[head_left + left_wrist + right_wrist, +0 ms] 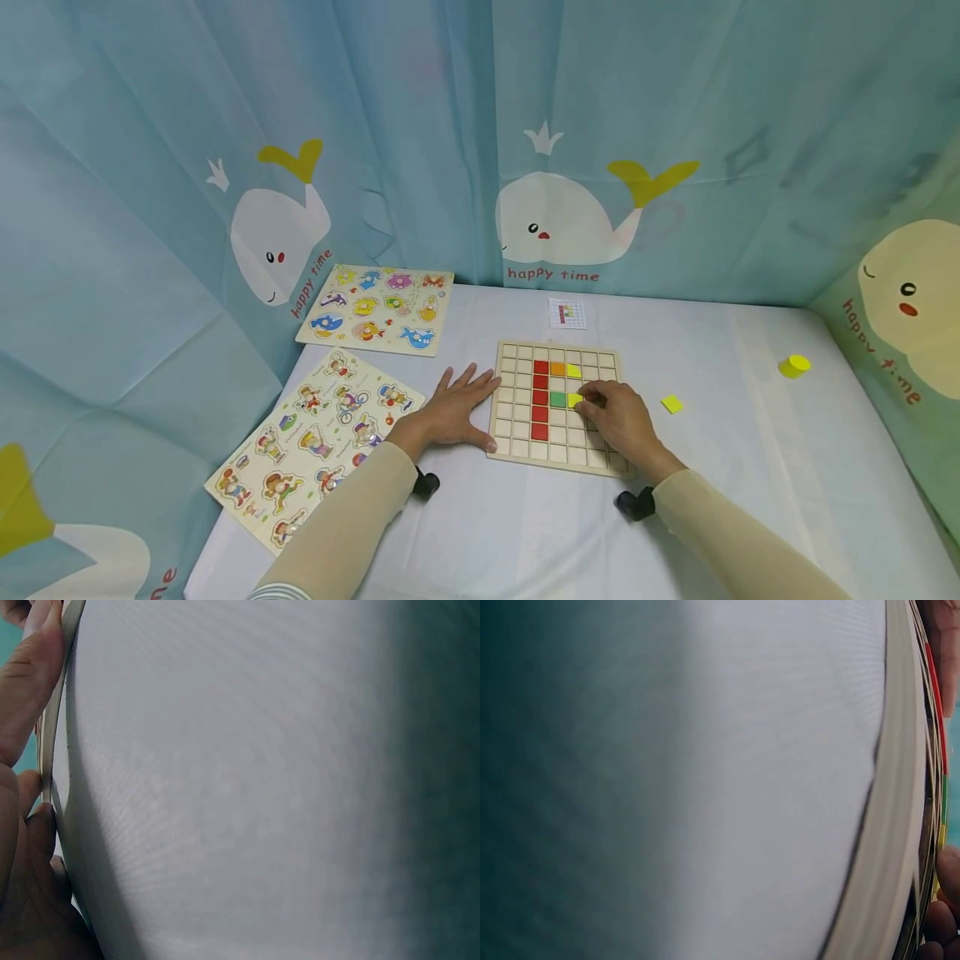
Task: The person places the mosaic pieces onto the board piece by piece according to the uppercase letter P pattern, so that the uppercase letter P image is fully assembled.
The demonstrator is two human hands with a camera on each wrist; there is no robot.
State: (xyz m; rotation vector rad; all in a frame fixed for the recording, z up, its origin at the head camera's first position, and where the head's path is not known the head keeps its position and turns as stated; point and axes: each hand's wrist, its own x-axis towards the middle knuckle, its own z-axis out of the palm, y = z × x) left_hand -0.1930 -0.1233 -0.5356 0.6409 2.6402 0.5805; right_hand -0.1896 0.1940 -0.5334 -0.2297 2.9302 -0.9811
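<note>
A wooden grid board (517, 454) lies flat on the white table, with a column of red square tiles (540, 398), an orange tile (557, 369), a green tile (558, 400) and a yellow tile (573, 371) in its cells. My right hand (618, 419) is over the board's right half, thumb and fingertips pinching a second yellow tile (574, 400) beside the green one. With fingers spread, my left hand (453, 410) rests at the board's left edge. In the right wrist view, curled fingers (939, 924) sit by the board's side (889, 825).
Right of the board lies a loose yellow tile (672, 404); farther off stands a yellow cylinder (793, 366). A small pattern card (567, 314) is behind the board. On the left are a sea-animal puzzle (382, 308) and a sports-figure puzzle (300, 417), the latter partly under my left forearm.
</note>
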